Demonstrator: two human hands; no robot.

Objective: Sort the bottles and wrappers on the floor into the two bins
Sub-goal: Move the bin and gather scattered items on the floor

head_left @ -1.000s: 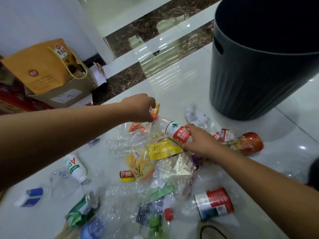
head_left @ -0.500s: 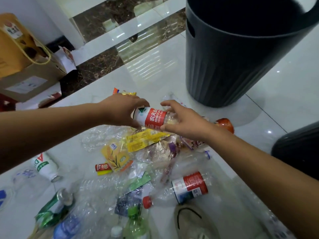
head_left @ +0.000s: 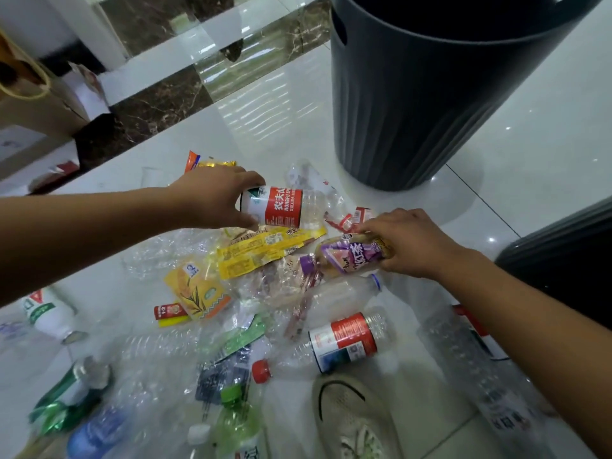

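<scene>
At frame centre the left hand (head_left: 215,198) curls round the red-label bottle (head_left: 284,208); just lower right of it the right hand (head_left: 410,243) clamps the purple-label bottle (head_left: 347,256). These 2 are probably light, thin-walled and crushable, so the labelled middle should hold better than the slick clear ends.

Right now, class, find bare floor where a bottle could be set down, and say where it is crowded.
Bare tile lies between the dark bin and the marble strip, and right of that bin, toward the second bin. A smaller patch lies between the white bottle and the yellow pouch. From that pouch down to the green bottle it is crowded.
</scene>
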